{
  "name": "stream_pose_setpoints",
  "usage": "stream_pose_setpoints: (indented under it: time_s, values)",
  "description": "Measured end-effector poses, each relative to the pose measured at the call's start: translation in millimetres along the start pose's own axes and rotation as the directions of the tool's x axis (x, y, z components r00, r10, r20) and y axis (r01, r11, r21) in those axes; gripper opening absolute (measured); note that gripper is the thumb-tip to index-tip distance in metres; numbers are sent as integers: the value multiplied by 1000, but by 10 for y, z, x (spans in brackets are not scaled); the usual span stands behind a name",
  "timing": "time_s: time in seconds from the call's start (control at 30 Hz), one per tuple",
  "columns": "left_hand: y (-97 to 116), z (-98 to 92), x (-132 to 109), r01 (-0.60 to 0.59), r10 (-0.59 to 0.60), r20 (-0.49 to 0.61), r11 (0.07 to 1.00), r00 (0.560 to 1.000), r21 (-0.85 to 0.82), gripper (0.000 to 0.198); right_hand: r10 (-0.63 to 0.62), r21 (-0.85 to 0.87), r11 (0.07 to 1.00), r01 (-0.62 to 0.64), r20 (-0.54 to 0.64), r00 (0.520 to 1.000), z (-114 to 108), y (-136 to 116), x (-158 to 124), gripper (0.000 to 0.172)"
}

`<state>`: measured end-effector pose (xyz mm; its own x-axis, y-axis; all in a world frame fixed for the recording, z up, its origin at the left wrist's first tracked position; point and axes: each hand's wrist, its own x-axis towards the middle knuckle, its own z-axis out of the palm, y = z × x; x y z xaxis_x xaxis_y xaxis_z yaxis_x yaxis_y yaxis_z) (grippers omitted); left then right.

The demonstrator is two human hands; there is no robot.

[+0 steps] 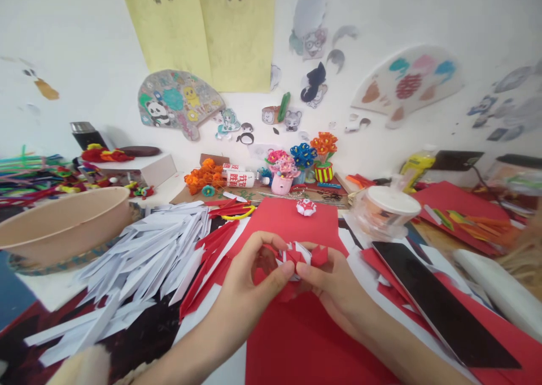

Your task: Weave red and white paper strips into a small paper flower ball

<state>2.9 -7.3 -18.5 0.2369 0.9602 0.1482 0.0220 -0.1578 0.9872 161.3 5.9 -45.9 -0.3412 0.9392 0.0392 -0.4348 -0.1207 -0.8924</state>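
Observation:
Between my two hands is a small red and white folded-paper piece (296, 255), held up over the red paper (292, 340). My left hand (262, 263) grips its left side, thumb in front and fingers curled behind. On the other side my right hand (328, 272) pinches it, the thumb close to the left thumb. Fingers cover part of the piece, so its full shape is hidden. Just beyond the hands, a finished-looking red and white paper ball (306, 206) sits on the red sheet.
White folded paper strips (148, 249) pile up at left, beside a beige basin (63, 221). A dark phone (440, 300) lies on red paper at right, near a lidded tub (387, 210). Small flower pots (283, 176) and yellow-handled scissors (239, 214) are farther back.

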Motion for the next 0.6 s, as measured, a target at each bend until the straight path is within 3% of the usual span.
stream_pose_setpoints:
  time_s: [0.13, 0.27, 0.47, 0.6]
  values:
    - [-60, 1, -13, -128, 126, 17, 986, 992, 108, 18, -37, -4, 999, 37, -104, 994, 8, -4, -2, 21]
    - [-69, 12, -44, -184, 176, 54, 949, 983, 256, 31, -77, -41, 997, 71, -163, 984, 10, -6, -3, 20]
    - [-136, -3, -1, -257, 287, 18, 826, 958, 501, 48, -56, -102, 993, 52, -36, 998, -28, -40, 2, 30]
    - [-176, -128, 64, -228, 259, 23, 801, 966, 553, 54, 18, -192, 981, -14, 23, 1000, -140, -91, 25, 63]
